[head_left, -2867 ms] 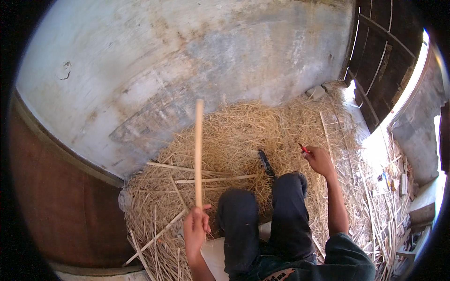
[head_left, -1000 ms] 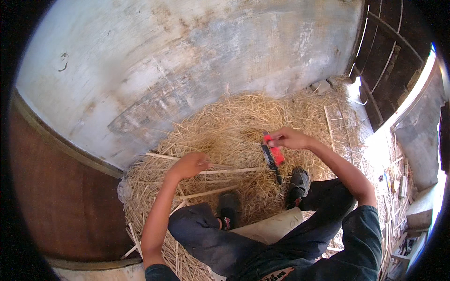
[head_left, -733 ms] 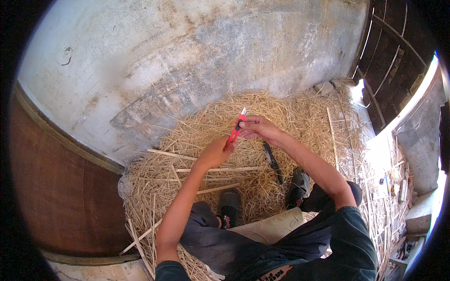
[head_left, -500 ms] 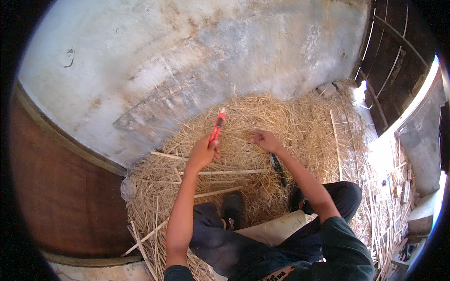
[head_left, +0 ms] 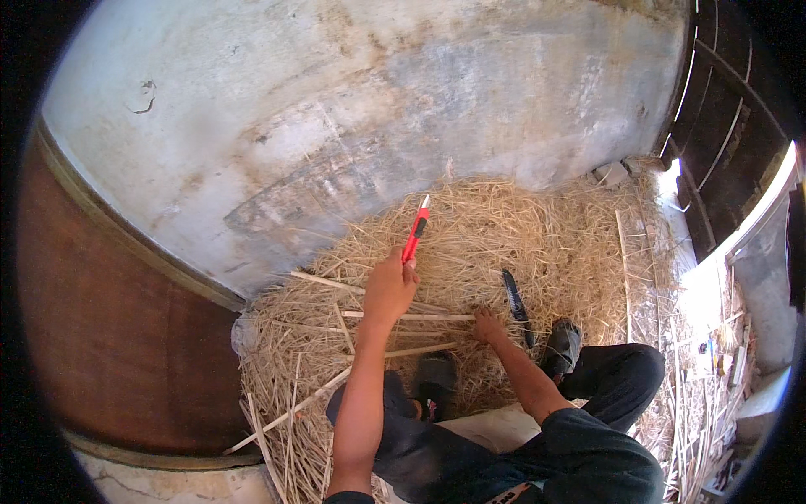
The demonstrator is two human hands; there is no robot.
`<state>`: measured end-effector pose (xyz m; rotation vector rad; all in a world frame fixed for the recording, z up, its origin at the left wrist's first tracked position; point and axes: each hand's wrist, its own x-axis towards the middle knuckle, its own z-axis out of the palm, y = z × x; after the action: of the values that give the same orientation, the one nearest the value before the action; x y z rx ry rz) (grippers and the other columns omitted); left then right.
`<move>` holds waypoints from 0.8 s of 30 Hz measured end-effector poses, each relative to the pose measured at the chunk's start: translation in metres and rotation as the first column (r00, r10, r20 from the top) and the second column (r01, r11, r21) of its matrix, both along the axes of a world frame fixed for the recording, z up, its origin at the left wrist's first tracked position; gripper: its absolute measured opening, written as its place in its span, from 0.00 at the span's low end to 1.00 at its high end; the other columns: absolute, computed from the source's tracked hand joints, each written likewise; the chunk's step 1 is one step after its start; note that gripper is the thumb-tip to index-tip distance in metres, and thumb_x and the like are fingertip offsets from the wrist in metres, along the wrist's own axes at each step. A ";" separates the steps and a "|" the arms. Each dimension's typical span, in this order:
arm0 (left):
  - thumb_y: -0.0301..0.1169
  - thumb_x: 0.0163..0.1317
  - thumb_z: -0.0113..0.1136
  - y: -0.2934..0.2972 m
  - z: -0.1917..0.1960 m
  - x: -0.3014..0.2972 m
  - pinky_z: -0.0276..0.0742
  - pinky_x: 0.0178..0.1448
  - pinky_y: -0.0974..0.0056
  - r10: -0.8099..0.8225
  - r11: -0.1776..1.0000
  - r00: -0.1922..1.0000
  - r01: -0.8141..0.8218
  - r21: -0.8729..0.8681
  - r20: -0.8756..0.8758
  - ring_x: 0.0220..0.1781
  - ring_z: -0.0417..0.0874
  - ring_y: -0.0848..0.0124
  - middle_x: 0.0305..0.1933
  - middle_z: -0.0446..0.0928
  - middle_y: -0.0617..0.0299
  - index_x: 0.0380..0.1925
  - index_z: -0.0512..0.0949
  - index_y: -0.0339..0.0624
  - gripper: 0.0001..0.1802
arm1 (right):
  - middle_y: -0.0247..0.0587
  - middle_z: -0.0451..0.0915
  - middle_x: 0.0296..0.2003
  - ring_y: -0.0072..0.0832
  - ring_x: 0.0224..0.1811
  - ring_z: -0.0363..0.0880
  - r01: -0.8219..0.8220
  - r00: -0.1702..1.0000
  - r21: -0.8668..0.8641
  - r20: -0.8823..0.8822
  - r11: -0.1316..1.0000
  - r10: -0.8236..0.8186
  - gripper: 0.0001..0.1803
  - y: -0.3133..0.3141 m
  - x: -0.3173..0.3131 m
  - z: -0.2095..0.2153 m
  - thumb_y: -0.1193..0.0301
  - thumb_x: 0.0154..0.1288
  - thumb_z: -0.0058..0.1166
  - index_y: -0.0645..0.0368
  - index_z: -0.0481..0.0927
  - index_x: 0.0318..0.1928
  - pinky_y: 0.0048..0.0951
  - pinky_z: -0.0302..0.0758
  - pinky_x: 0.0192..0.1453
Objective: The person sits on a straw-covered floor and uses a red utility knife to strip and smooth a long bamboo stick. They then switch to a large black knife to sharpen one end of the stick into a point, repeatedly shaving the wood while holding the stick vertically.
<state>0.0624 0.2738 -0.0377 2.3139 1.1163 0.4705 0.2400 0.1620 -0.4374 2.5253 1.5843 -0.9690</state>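
My left hand (head_left: 391,287) is closed round the handle of a red utility knife (head_left: 415,235), its pale blade end pointing up toward the wall. Lower and to the right, my right hand (head_left: 487,326) has its fingers closed on the right end of a thin, pale bamboo strip (head_left: 437,317) lying on the shavings; the fingertips are partly hidden. Just right of that hand lies a long, narrow black tool (head_left: 516,307). More pale strips (head_left: 327,283) lie around my left forearm.
Straw-like shavings (head_left: 571,244) cover the floor up to a stained wall (head_left: 403,101). A brown panel (head_left: 126,319) stands at left, dark boards (head_left: 722,126) at upper right. My sandalled feet (head_left: 435,378) and bent legs are close below my hands. Loose strips (head_left: 688,420) litter the right side.
My right hand has come down from above the shavings to the bamboo strip's right end. The left hand still holds the utility knife. The whole view has shifted slightly.
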 end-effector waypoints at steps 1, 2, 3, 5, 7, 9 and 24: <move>0.32 0.76 0.52 0.001 -0.001 -0.001 0.81 0.40 0.47 0.000 1.000 1.000 0.001 -0.019 0.009 0.33 0.89 0.54 0.28 0.85 0.52 0.49 0.75 0.36 0.11 | 0.48 0.50 0.81 0.50 0.82 0.49 -0.011 1.000 -0.006 -0.012 1.000 0.011 0.45 0.006 -0.004 0.001 0.53 0.72 0.59 0.52 0.54 0.80 0.66 0.54 0.80; 0.32 0.76 0.53 0.001 -0.001 -0.003 0.81 0.40 0.47 0.000 0.999 1.000 0.001 -0.039 0.019 0.33 0.89 0.54 0.28 0.85 0.52 0.49 0.76 0.36 0.11 | 0.47 0.47 0.82 0.49 0.84 0.45 -0.023 0.999 -0.011 -0.024 1.000 0.023 0.45 0.012 -0.009 0.002 0.52 0.71 0.59 0.52 0.53 0.81 0.67 0.49 0.81; 0.32 0.76 0.53 0.002 0.001 0.000 0.81 0.40 0.47 0.010 0.999 1.000 -0.010 -0.042 0.017 0.33 0.89 0.54 0.28 0.85 0.52 0.49 0.76 0.36 0.11 | 0.47 0.47 0.82 0.50 0.84 0.45 -0.009 0.998 -0.027 -0.056 1.000 0.008 0.45 0.016 -0.005 -0.002 0.51 0.72 0.58 0.52 0.53 0.81 0.67 0.47 0.82; 0.32 0.76 0.53 0.003 0.006 0.003 0.81 0.40 0.48 0.033 0.998 0.999 -0.032 -0.050 0.013 0.34 0.89 0.54 0.29 0.85 0.52 0.49 0.76 0.37 0.10 | 0.47 0.48 0.82 0.50 0.84 0.45 0.016 0.992 -0.060 -0.121 0.998 -0.023 0.45 0.023 0.004 -0.009 0.48 0.73 0.56 0.51 0.52 0.81 0.68 0.42 0.83; 0.32 0.76 0.53 0.004 0.009 0.004 0.81 0.40 0.48 0.023 1.000 1.000 -0.023 -0.012 -0.020 0.33 0.89 0.54 0.29 0.85 0.52 0.49 0.76 0.37 0.10 | 0.48 0.50 0.81 0.51 0.83 0.46 0.036 0.988 -0.103 -0.144 0.994 -0.050 0.44 0.025 0.008 -0.021 0.46 0.73 0.53 0.51 0.54 0.80 0.68 0.43 0.82; 0.32 0.76 0.53 0.004 0.010 0.005 0.82 0.40 0.48 0.014 1.000 1.000 -0.014 0.004 -0.028 0.33 0.89 0.54 0.29 0.86 0.53 0.49 0.76 0.37 0.10 | 0.49 0.51 0.81 0.52 0.83 0.47 0.041 0.992 -0.149 -0.111 0.988 -0.058 0.43 0.027 0.005 -0.031 0.43 0.73 0.51 0.50 0.57 0.80 0.68 0.44 0.82; 0.30 0.76 0.52 0.013 0.020 -0.011 0.79 0.39 0.49 0.128 0.984 0.984 -0.141 0.105 0.125 0.32 0.88 0.54 0.28 0.85 0.54 0.48 0.74 0.34 0.09 | 0.50 0.77 0.63 0.47 0.69 0.71 0.034 0.999 0.175 0.015 0.984 -0.037 0.24 0.043 0.030 0.051 0.49 0.67 0.63 0.53 0.87 0.53 0.71 0.50 0.78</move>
<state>0.0517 0.2872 -0.0180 2.2818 1.2215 0.7302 0.2695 0.2045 -0.3865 2.6758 1.6950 -0.8418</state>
